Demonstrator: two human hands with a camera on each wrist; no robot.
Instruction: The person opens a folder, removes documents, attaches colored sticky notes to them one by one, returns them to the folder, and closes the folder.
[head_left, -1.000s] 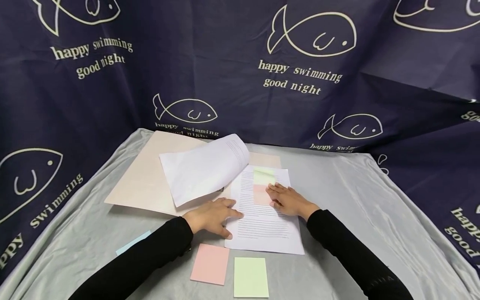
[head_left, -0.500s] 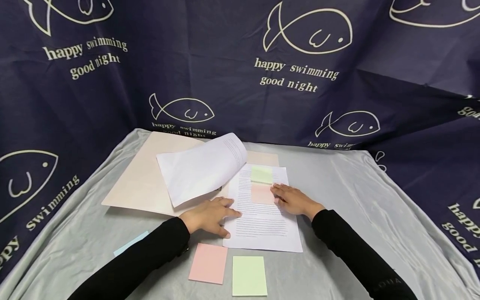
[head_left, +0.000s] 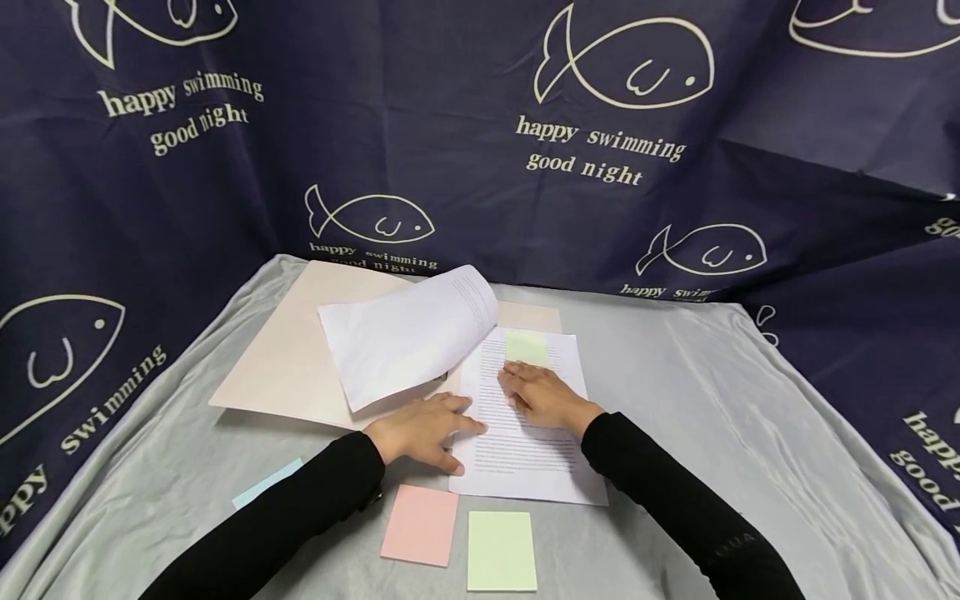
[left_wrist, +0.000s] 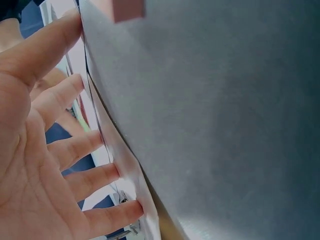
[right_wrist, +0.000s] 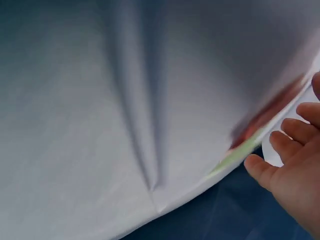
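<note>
Lying flat between the two hands, a white paper page printed with dense text (head_left: 517,454) overlaps a large cream card folder (head_left: 277,358) on the grey-cloth-covered bench (head_left: 667,375). A square pale green sticky note (head_left: 527,346) sits near the page's top. The right hand (head_left: 547,397) rests just below that note, its fingers loosely bent and gripping nothing that shows; what lies under its palm is hidden. The left hand (head_left: 423,433) is spread wide at the page's left edge, steadying rather than grasping it, I judge.

The page should handle as light, limp and easily creased — best pinched at a lower corner, and likely to slide if unweighted. The note, thinner again, would lift best by a free edge. A white sheet curling back to the left (head_left: 405,333) looks springy; whether it is fastened to the page I cannot tell. Nearer the person, a rectangular pink paper pad (head_left: 420,525) and a rectangular pale green paper pad (head_left: 502,552) look stiffer — easily taken by their sides.
</note>
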